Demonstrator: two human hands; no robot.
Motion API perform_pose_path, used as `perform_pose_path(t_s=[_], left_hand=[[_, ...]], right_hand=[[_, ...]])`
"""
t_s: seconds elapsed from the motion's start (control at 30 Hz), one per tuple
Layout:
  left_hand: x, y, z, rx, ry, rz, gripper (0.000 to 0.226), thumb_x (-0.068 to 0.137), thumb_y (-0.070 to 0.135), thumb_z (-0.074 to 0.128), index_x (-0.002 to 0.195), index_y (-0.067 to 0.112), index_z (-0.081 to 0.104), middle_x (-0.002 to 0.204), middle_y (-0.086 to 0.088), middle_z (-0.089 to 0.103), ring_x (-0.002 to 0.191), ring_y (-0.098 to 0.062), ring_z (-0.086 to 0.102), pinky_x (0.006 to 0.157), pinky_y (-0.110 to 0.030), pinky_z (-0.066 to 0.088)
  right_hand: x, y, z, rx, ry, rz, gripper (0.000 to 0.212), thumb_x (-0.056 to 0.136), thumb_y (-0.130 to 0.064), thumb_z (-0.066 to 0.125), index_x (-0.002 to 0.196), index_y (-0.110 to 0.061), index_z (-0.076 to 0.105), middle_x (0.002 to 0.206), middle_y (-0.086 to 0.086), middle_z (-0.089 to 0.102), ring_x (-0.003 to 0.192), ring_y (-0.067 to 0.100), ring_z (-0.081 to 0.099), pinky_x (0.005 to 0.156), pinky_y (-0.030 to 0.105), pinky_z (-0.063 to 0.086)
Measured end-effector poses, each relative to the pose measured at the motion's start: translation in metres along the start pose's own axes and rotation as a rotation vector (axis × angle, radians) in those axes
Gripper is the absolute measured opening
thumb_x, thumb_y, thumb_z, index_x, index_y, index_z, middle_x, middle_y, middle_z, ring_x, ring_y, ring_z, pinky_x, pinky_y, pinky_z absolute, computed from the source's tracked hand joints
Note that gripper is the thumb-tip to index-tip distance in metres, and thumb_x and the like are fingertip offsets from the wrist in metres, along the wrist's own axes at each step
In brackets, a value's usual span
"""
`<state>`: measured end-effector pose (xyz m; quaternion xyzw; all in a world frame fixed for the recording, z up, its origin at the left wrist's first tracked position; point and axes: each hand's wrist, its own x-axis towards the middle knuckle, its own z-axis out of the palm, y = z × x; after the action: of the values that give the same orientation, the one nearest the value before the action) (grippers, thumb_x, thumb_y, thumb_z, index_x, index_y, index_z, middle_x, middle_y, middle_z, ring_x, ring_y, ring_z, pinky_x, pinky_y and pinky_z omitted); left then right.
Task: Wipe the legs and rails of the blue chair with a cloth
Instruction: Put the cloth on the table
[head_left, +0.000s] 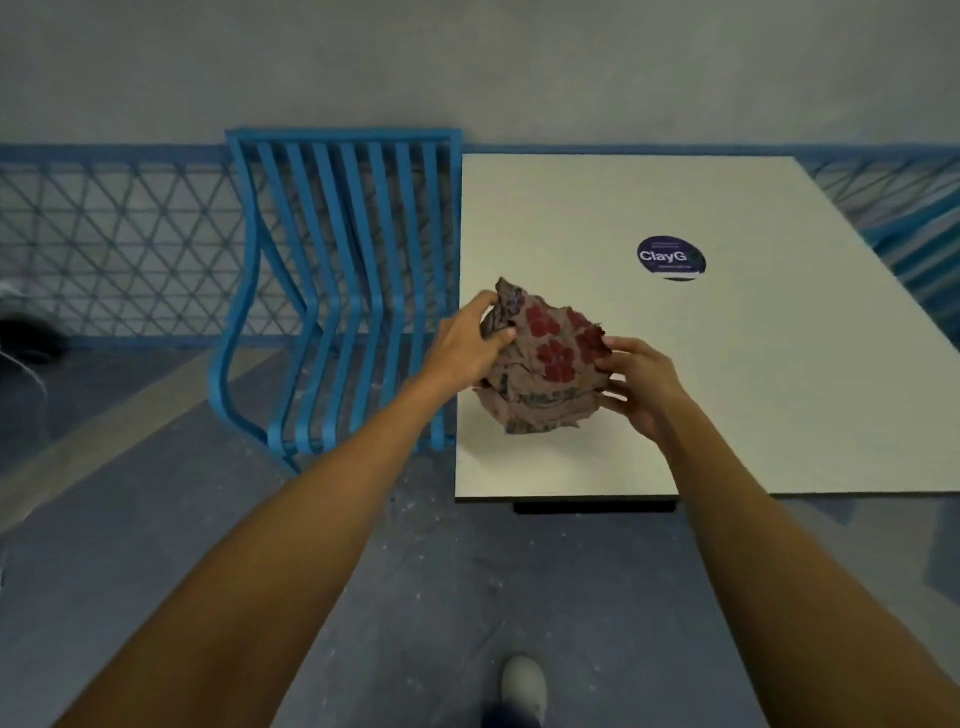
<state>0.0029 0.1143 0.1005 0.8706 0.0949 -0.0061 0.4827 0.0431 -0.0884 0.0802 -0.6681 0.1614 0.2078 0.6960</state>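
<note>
Both arms reach forward, bare, forearms converging over the near left corner of the white table (753, 395). Left hand (467, 345) curls its fingers over the cloth's upper left edge; right hand (641, 387) pinches the right edge, palm turned inward. The cloth (545, 371), red-flowered and crumpled into a loose bunch, shows no clear long axis and hangs between the two hands above the table. The blue chair (337, 291) stands just left of the table, slats running away toward the lattice fence (104, 249), untouched by either hand.
</note>
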Motion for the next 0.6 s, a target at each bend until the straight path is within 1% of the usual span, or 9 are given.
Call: perform_pose_path(t_s=[0.07, 0.17, 0.3, 0.33, 0.4, 0.47, 0.6], left_hand=[[0.006, -0.014, 0.015, -0.027, 0.003, -0.100, 0.032, 0.093, 0.023, 0.060, 0.123, 0.020, 0.049, 0.112, -0.004, 0.061, 0.105, -0.026, 0.061, 0.084, -0.035, 0.053], [0.015, -0.032, 0.036, -0.072, -0.028, -0.232, 0.037, 0.092, 0.016, 0.061, 0.126, 0.020, 0.048, 0.119, -0.010, 0.062, 0.105, -0.028, 0.061, 0.088, -0.041, 0.054], [0.026, -0.052, 0.059, -0.078, -0.077, -0.285, 0.035, 0.090, 0.008, 0.060, 0.120, 0.022, 0.049, 0.114, -0.012, 0.063, 0.101, -0.029, 0.062, 0.086, -0.048, 0.054], [0.027, -0.054, 0.063, -0.068, -0.086, -0.284, 0.036, 0.090, 0.007, 0.061, 0.120, 0.022, 0.049, 0.111, -0.011, 0.064, 0.099, -0.029, 0.063, 0.084, -0.047, 0.055], [0.031, -0.053, 0.070, -0.032, -0.089, -0.274, 0.041, 0.089, 0.004, 0.060, 0.124, 0.021, 0.049, 0.098, -0.011, 0.064, 0.090, -0.027, 0.062, 0.076, -0.037, 0.054], [0.033, -0.057, 0.077, 0.025, -0.075, -0.269, 0.043, 0.087, 0.000, 0.059, 0.125, 0.018, 0.049, 0.087, -0.007, 0.060, 0.082, -0.023, 0.059, 0.068, -0.027, 0.047], [0.036, -0.066, 0.087, 0.089, -0.059, -0.302, 0.042, 0.088, 0.000, 0.057, 0.127, 0.014, 0.048, 0.090, -0.007, 0.056, 0.082, -0.019, 0.054, 0.064, -0.022, 0.041]], right_hand=[[0.009, 0.006, -0.007, -0.069, 0.002, 0.007, 0.029, 0.086, 0.005, 0.052, 0.100, -0.017, 0.064, 0.085, 0.007, 0.063, 0.069, 0.021, 0.059, 0.057, 0.029, 0.051], [0.021, 0.017, -0.018, -0.116, 0.014, -0.008, 0.030, 0.086, 0.007, 0.052, 0.103, -0.014, 0.066, 0.089, 0.006, 0.065, 0.072, 0.021, 0.061, 0.059, 0.029, 0.051], [0.038, 0.025, -0.032, -0.150, 0.031, -0.022, 0.031, 0.086, 0.008, 0.051, 0.104, -0.013, 0.067, 0.089, 0.006, 0.064, 0.075, 0.020, 0.061, 0.059, 0.028, 0.051], [0.042, 0.028, -0.035, -0.158, 0.048, -0.015, 0.032, 0.086, 0.008, 0.050, 0.103, -0.012, 0.067, 0.090, 0.007, 0.065, 0.075, 0.021, 0.061, 0.058, 0.028, 0.052], [0.052, 0.032, -0.040, -0.179, 0.081, -0.006, 0.033, 0.086, 0.009, 0.048, 0.101, -0.013, 0.068, 0.089, 0.009, 0.065, 0.075, 0.022, 0.061, 0.058, 0.029, 0.053], [0.058, 0.035, -0.042, -0.224, 0.098, -0.007, 0.033, 0.085, 0.009, 0.048, 0.098, -0.014, 0.068, 0.088, 0.011, 0.065, 0.075, 0.023, 0.061, 0.057, 0.029, 0.053], [0.064, 0.039, -0.041, -0.293, 0.108, -0.018, 0.033, 0.084, 0.011, 0.047, 0.097, -0.012, 0.067, 0.095, 0.015, 0.064, 0.076, 0.024, 0.061, 0.060, 0.032, 0.056]])
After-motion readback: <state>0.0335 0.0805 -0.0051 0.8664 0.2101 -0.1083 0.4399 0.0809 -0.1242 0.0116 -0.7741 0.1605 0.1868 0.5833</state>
